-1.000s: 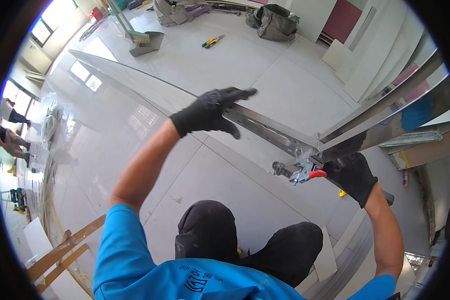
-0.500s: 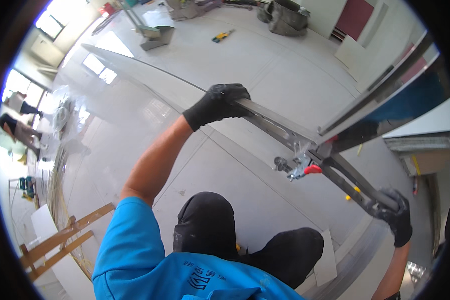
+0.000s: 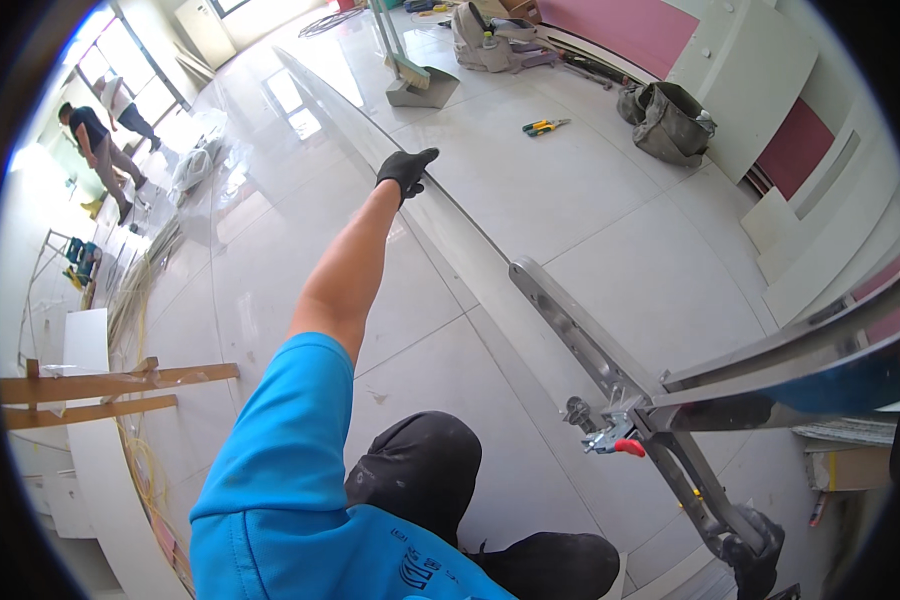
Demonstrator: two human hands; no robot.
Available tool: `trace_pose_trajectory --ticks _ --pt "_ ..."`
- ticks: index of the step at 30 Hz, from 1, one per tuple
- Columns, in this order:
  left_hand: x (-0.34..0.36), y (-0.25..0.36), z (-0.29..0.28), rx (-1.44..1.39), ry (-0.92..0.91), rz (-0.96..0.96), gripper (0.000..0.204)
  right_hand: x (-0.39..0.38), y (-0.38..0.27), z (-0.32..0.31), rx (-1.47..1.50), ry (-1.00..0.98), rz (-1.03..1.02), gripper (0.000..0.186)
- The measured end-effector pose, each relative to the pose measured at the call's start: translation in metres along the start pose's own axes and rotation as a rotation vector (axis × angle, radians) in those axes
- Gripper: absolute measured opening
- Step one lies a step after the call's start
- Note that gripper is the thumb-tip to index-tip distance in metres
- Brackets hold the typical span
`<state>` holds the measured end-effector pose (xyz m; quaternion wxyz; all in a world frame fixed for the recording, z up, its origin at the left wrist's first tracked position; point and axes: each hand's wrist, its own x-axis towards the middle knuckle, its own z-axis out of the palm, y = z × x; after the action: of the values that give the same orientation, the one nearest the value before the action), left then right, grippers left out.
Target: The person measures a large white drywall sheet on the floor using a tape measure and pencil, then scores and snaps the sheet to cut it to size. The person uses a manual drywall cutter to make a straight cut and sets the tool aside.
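Observation:
A long pale panel (image 3: pixel 440 225) with a thin dark edge stretches from far left toward the middle. My left hand (image 3: pixel 407 175), in a black glove, is closed over that edge, thumb pointing right. Nearer to me, a slotted grey metal bar (image 3: pixel 570 315) meets the panel and slants down to the right. At its middle sit a clamp (image 3: pixel 607 435) with a red handle (image 3: pixel 630 447) and a round knob (image 3: pixel 576 409). My right hand (image 3: pixel 755 550), also gloved in black, is wrapped round the bar's near end. Two shiny metal rails (image 3: pixel 780 385) run from the bar to the right.
Yellow-green pliers (image 3: pixel 546 127) lie on the tiled floor, with a dustpan (image 3: pixel 422 90) and a grey bucket-like bag (image 3: pixel 670 125) beyond. Wooden battens (image 3: pixel 110 383) stand at left near loose cables (image 3: pixel 135 300). Two people (image 3: pixel 100 150) are at far left. White boards (image 3: pixel 750 80) lean at right.
My left hand has let go of the slotted bar's far end and moved farther out along the panel's edge. My right hand still holds the near end. The view has turned left.

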<state>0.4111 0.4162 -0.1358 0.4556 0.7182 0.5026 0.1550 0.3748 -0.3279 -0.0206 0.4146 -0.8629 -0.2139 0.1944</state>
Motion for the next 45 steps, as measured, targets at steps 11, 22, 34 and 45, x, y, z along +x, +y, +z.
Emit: trace_pose_trajectory --ticks 11,22,34,45 --pt "0.022 -0.004 0.006 0.060 -0.070 0.087 0.031 0.000 -0.013 -0.007 -0.047 -0.084 0.054 0.050" --pt "0.033 -0.010 0.001 -0.002 -0.089 0.040 0.028 0.054 -0.056 0.024 -1.201 -0.271 -0.570 0.012" --pt "0.035 -0.014 0.002 0.005 -0.085 0.054 0.029 0.048 -0.062 0.051 -1.288 -0.174 -0.376 0.023" --pt "0.039 -0.082 -0.071 -0.133 -0.158 -0.013 0.035 -0.025 0.034 0.040 -0.284 0.246 0.317 0.014"
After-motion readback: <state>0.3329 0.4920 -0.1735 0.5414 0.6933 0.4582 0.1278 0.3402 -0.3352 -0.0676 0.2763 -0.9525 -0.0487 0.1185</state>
